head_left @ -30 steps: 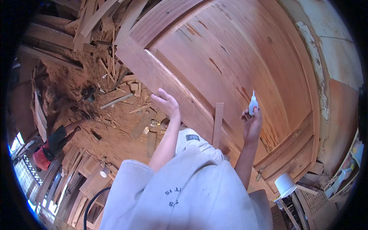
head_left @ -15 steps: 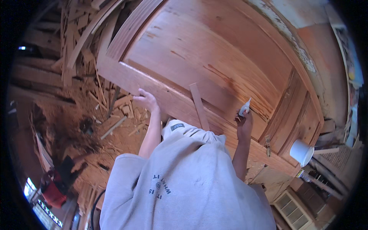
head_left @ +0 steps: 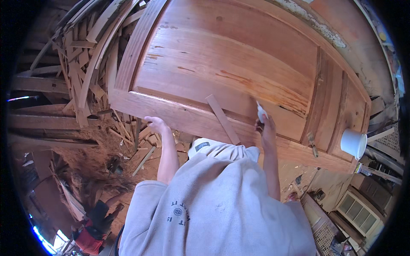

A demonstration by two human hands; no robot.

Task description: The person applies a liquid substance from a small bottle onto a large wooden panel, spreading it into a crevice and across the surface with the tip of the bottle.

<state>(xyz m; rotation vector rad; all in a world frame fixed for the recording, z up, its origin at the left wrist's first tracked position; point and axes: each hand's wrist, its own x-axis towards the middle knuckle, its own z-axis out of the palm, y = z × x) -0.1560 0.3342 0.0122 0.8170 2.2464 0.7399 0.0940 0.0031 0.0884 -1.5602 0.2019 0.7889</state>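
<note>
A large panelled wooden door (head_left: 188, 112) lies flat in front of me, with dark streaks along the grain of its big panel. My right hand (head_left: 267, 127) grips a small white squeeze bottle (head_left: 261, 114) over the near part of that panel, its narrow nozzle tilted up and away from me. At the door's near edge, toward its left corner, my left hand (head_left: 157, 125) has its fingers stretched out and holds nothing; whether it touches the edge is hard to tell. Between my hands, a thin wooden strip (head_left: 223, 119) lies across the near rail.
A white tub (head_left: 353, 144) and a brush-like tool (head_left: 312, 145) rest on the door's right part. Offcuts (head_left: 81, 72) are heaped at the left, beside sawdust (head_left: 92, 145) on the ground. Another person in red (head_left: 89, 239) is at the lower left. A small framed window (head_left: 358, 213) stands lower right.
My right hand has carried the bottle left, closer to the wooden strip. My left hand has shifted a little toward the door's left corner. The whole view has turned slightly.
</note>
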